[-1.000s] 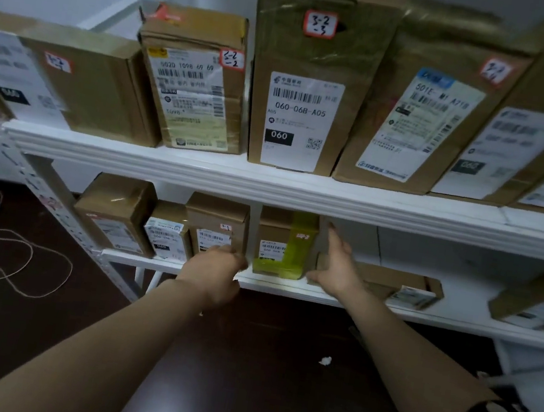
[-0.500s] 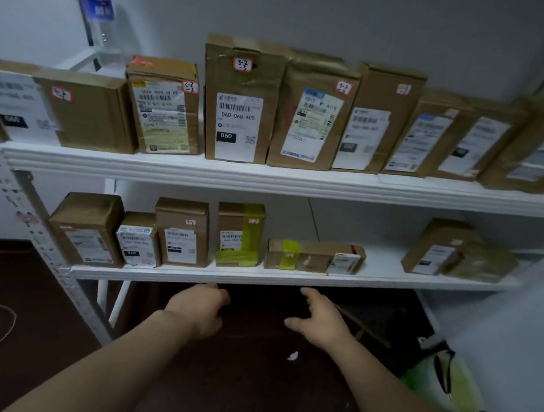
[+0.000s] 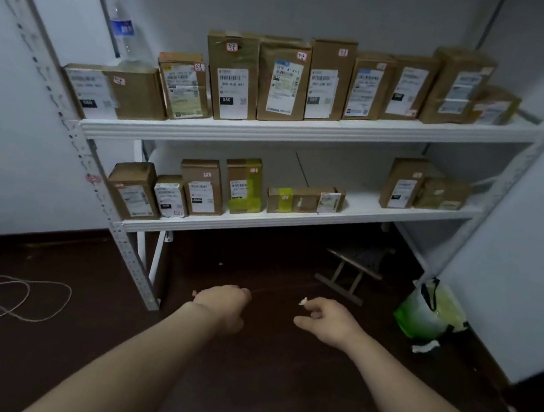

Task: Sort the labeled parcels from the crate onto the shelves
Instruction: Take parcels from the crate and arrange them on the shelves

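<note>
Brown parcels (image 3: 330, 80), white labels (image 3: 229, 93), white shelves (image 3: 273, 137); one parcel has yellow-green tape (image 3: 247, 198). Green bag (image 3: 423, 315) at 4 o'clock; dark brown floor (image 3: 255, 379).

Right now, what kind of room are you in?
Probably a small parcel storeroom: rows of brown labeled parcels stand on two white shelves of a metal rack.
</note>
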Available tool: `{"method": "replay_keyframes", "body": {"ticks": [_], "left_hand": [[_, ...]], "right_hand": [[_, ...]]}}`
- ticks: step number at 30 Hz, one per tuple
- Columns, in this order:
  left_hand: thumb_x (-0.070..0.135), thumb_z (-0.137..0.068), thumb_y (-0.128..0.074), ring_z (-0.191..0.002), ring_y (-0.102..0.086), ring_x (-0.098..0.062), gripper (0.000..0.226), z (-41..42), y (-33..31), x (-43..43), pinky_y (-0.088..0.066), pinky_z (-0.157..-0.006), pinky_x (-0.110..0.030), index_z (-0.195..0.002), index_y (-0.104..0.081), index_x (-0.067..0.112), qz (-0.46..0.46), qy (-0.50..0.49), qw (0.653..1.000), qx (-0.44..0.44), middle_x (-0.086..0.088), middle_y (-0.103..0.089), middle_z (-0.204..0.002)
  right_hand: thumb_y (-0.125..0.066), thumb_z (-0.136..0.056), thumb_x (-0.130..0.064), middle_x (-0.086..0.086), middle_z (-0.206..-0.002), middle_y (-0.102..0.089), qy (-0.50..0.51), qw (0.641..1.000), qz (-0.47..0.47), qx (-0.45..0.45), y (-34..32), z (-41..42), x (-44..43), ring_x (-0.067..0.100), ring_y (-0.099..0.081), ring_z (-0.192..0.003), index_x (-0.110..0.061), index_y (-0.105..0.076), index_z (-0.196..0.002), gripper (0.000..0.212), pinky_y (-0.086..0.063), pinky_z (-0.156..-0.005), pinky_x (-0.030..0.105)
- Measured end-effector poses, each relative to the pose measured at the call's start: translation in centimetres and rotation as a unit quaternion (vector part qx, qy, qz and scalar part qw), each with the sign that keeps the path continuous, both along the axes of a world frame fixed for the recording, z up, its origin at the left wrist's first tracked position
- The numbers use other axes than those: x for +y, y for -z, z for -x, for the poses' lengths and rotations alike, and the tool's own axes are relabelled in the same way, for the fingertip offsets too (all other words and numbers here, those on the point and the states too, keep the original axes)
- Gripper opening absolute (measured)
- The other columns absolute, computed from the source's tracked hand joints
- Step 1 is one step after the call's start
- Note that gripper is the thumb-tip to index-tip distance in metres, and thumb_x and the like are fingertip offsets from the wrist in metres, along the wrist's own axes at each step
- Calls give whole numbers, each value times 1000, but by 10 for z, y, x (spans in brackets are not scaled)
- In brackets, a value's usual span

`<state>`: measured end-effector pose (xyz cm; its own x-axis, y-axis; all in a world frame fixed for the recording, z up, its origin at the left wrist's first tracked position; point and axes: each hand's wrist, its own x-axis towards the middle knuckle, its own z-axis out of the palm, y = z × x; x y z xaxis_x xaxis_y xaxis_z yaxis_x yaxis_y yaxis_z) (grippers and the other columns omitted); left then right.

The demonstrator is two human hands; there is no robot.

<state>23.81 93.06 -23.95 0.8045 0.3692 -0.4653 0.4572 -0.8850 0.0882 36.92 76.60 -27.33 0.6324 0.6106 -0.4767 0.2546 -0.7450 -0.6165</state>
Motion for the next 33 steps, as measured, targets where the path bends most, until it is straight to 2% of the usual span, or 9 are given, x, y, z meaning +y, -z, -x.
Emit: {"method": "replay_keyframes", "body": {"ticks": [8,11,17,20,24,29,33], "left_hand": [[26,-88,-57,-121,-52,-25,52,2,-22,-54,-47,-97,-37,-138,-42,20,-5,111,993,-47,-5,-51,-134],[26,-88,-56,-122,-51,-22,54,2,-21,-87,-45,-98,-34,-140,-41,22,3,185,981,-53,-3,-52,-135],[27,-89,-54,-125,-51,-21,54,24,-4,-162,-42,-101,-30,-140,-39,23,39,317,947,-30,-2,-53,-135],[29,-87,-55,-122,-53,-22,56,41,0,-213,-45,-97,-29,-140,-38,21,57,394,917,-10,-3,-55,-131],[28,-86,-54,-120,-54,-22,67,68,-1,-295,-45,-94,-29,-146,-26,21,63,490,870,-2,-3,-56,-129],[27,-88,-55,-122,-52,-18,75,110,-12,-401,-42,-97,-25,-151,-14,23,79,572,817,-2,-1,-52,-135],[29,-89,-56,-121,-53,-16,76,144,-18,-495,-44,-99,-28,-151,-13,25,85,612,786,0,-1,-52,-135]], "right_hand": [[-64,-88,-39,7,-131,-56,108,994,-12,-30,-36,57,-80,18,-54,-120,-13,-50,-135,56,-42,-100,28],[-63,-89,-40,7,-130,-56,194,981,-11,-22,-39,85,-123,19,-54,-119,-12,-50,-134,54,-43,-100,28],[-60,-91,-40,5,-129,-58,390,921,-15,12,-14,179,-202,18,-56,-117,-13,-56,-128,46,-42,-104,31],[-51,-94,-43,5,-137,-53,451,892,-2,22,-8,234,-243,18,-50,-125,-14,-49,-136,50,-39,-107,32],[-43,-97,-45,6,-144,-44,541,841,15,6,-12,299,-313,21,-44,-131,-17,-35,-145,56,-36,-109,35],[-43,-98,-42,11,-142,-46,617,786,15,-11,-22,371,-399,24,-45,-130,-15,-31,-146,57,-35,-106,29],[-43,-98,-43,10,-145,-43,658,753,6,-10,-28,433,-467,24,-46,-129,-16,-31,-147,57,-39,-104,32]]}}
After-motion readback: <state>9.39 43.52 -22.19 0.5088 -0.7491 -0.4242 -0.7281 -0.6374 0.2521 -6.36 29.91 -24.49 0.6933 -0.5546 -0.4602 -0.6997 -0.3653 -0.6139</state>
